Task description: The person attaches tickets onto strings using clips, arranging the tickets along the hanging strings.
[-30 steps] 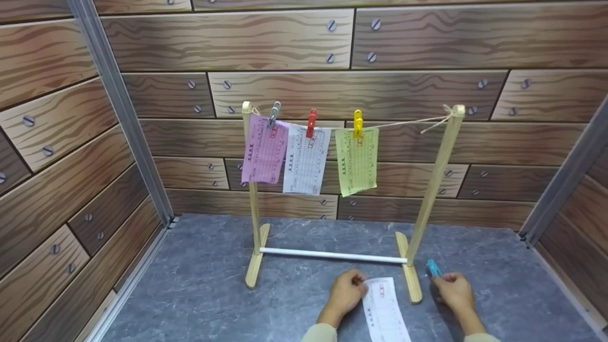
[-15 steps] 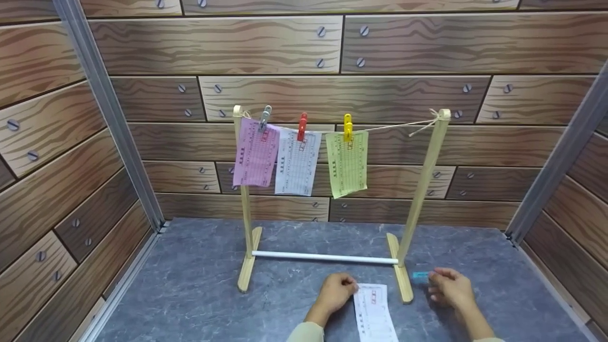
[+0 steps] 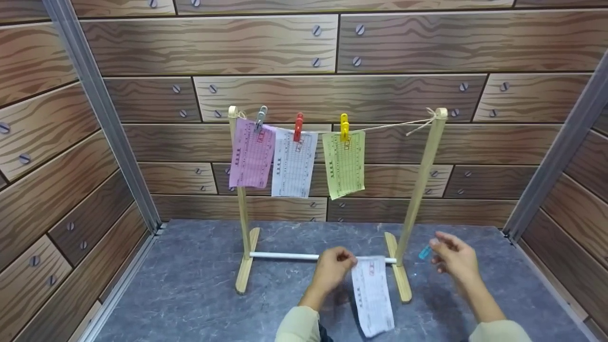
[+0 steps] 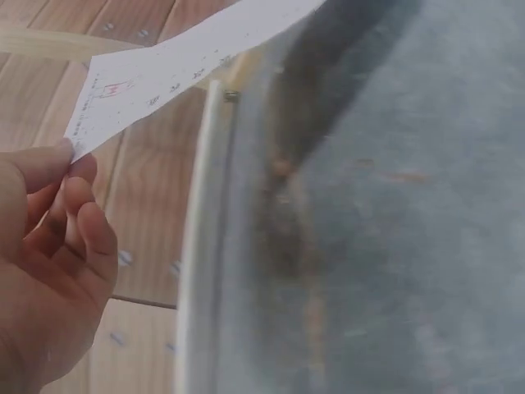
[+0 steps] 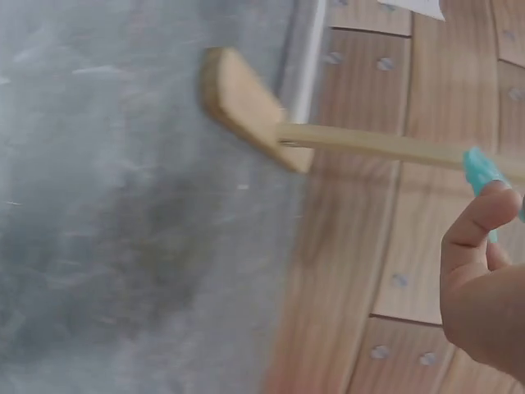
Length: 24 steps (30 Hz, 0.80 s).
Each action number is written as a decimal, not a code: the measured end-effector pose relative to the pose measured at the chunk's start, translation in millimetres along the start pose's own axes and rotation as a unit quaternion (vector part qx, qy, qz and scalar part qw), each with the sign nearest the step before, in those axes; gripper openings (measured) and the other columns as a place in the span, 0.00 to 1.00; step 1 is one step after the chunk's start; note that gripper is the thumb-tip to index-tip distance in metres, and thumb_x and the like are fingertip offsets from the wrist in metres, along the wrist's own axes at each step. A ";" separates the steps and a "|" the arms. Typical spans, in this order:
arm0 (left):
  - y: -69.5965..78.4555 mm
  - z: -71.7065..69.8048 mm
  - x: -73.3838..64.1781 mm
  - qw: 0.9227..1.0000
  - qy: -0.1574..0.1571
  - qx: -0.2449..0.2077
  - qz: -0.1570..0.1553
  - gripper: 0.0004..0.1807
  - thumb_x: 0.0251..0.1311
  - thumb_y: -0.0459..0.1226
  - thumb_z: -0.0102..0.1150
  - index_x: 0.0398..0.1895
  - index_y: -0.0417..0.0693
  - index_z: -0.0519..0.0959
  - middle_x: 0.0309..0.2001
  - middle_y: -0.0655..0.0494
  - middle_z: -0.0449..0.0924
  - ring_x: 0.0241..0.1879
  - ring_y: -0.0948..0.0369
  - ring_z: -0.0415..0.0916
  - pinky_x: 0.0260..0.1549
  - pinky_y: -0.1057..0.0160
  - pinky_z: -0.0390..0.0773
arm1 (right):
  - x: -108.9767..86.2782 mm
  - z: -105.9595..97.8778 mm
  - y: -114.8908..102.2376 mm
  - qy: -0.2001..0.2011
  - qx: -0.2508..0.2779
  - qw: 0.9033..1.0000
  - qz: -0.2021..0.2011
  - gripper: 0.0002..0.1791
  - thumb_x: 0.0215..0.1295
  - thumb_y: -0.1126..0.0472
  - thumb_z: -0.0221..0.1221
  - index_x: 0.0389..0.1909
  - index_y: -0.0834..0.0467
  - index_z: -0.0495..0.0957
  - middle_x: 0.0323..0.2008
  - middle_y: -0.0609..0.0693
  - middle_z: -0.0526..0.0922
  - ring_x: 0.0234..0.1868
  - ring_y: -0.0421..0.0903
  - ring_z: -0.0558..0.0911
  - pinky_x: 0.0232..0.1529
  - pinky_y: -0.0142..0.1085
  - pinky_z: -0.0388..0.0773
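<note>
My left hand [image 3: 330, 271] pinches the top left corner of a white printed slip [image 3: 373, 297], which hangs down in front of the rack's crossbar. In the left wrist view, thumb and forefinger hold the slip [image 4: 156, 86] by that corner. My right hand [image 3: 456, 259] is raised right of the rack, with a blue clothespin [image 3: 424, 252] between thumb and fingers; the right wrist view shows the clothespin [image 5: 482, 171] too. On the string above hang a pink slip [image 3: 251, 154] under a grey clothespin [image 3: 261, 118], a white one under a red clothespin [image 3: 298, 127] and a green one under a yellow clothespin [image 3: 344, 127].
The string [image 3: 392, 125] runs between two wooden posts, its right stretch bare up to the right post [image 3: 422, 185]. A white crossbar [image 3: 285, 256] joins the rack's feet [image 3: 403, 282] on the grey marbled tabletop [image 3: 190, 285]. Wood-patterned walls surround it.
My left hand has lifted the white slip off the tabletop, up and away from me. The right hand has picked up the blue clothespin and raised it.
</note>
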State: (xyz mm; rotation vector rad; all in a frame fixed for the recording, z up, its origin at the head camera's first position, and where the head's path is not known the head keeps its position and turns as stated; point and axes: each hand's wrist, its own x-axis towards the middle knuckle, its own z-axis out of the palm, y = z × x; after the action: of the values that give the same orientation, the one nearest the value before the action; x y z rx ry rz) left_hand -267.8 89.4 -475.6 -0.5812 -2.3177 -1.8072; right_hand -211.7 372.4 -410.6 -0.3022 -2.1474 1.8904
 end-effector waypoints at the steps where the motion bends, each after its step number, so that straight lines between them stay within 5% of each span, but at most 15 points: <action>1: 4.4 -1.9 2.9 1.000 0.001 0.004 0.007 0.05 0.60 0.29 0.66 0.27 0.44 0.83 0.22 0.65 0.74 0.22 0.69 0.68 0.23 0.68 0.71 | 0.7 0.6 -4.9 -0.005 0.008 1.000 -0.007 0.26 0.71 0.57 0.63 0.63 0.66 0.71 0.33 0.42 0.80 0.27 0.40 0.81 0.25 0.32 0.79; 6: 23.2 -12.4 14.9 1.000 0.011 0.015 0.019 0.05 0.63 0.32 0.66 0.28 0.46 0.83 0.22 0.65 0.74 0.22 0.69 0.68 0.23 0.68 0.71 | 3.5 6.0 -24.5 -0.032 0.027 0.998 -0.044 0.16 0.70 0.65 0.62 0.55 0.64 0.75 0.32 0.46 0.80 0.27 0.41 0.82 0.26 0.33 0.81; 18: 69.3 -27.2 38.2 0.999 0.023 -0.024 0.041 0.02 0.64 0.27 0.64 0.33 0.39 0.83 0.22 0.57 0.76 0.19 0.66 0.73 0.19 0.68 0.77 | -0.4 10.3 -71.5 -0.126 0.046 0.984 -0.119 0.21 0.72 0.67 0.60 0.61 0.71 0.69 0.42 0.56 0.80 0.36 0.48 0.88 0.34 0.42 0.85; 24: 94.5 -31.2 50.4 0.996 0.025 0.005 0.080 0.02 0.63 0.26 0.63 0.34 0.38 0.84 0.24 0.57 0.78 0.21 0.67 0.73 0.22 0.68 0.78 | -2.1 15.8 -101.7 -0.127 0.072 0.977 -0.155 0.21 0.69 0.69 0.62 0.60 0.70 0.72 0.38 0.55 0.82 0.33 0.49 0.88 0.33 0.40 0.85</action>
State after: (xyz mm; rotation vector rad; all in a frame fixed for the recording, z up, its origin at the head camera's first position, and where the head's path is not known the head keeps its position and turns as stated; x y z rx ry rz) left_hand -281.2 89.2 -364.8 -0.6904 -2.1799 -1.7171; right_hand -213.1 343.8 -311.7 0.3016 -2.0443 1.9676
